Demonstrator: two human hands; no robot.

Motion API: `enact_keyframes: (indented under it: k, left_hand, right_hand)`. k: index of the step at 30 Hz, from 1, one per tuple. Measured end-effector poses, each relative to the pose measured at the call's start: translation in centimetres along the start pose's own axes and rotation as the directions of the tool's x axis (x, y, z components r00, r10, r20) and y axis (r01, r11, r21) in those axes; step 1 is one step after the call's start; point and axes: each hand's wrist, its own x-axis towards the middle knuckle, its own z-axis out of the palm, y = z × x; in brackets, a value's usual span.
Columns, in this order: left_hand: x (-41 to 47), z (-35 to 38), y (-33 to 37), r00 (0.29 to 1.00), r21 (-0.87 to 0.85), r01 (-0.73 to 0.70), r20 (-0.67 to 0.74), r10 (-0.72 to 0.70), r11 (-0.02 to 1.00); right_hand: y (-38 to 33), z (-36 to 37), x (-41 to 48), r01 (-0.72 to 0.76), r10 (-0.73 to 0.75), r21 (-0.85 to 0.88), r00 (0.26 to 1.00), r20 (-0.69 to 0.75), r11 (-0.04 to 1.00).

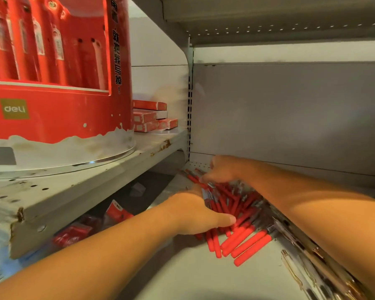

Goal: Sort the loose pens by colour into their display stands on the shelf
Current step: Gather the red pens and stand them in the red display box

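here left hand (193, 213) grips red pens (245, 241) on grey shelf (193, 276); right hand (223, 169) unclear.

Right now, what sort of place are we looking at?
Likely a stationery shop: metal shelves, a red Deli pen stand, stacked red boxes, and a heap of loose red pens.

Left grip (194, 214) low, thumb out, fingers hidden; right grip (223, 169) beyond it, palm down, fingers (206, 178) blurred.
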Motion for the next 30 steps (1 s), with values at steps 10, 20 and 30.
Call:
enact_keyframes:
  k: [10, 20, 30]
  left_hand:
    - [1.0, 0.0, 1.5, 0.988, 0.089, 0.097, 0.114, -0.107, 0.991]
    - [1.3, 0.7, 1.0, 0.988, 0.067, 0.15, 0.036, -0.153, 0.986]
    - [1.4, -0.3, 0.2, 0.979, 0.027, 0.199, -0.06, -0.197, 0.98]
  right_hand:
    - [-0.7, 2.3, 4.8, 0.05, -0.032, -0.176, 0.994, 0.105, 0.983]
    - [-1.2, 3.2, 5.2, 0.062, -0.026, -0.295, 0.992, 0.127, 0.953]
    - [0.7, -2.1, 0.4, -0.03, 0.038, 0.135, 0.998, -0.055, 0.99]
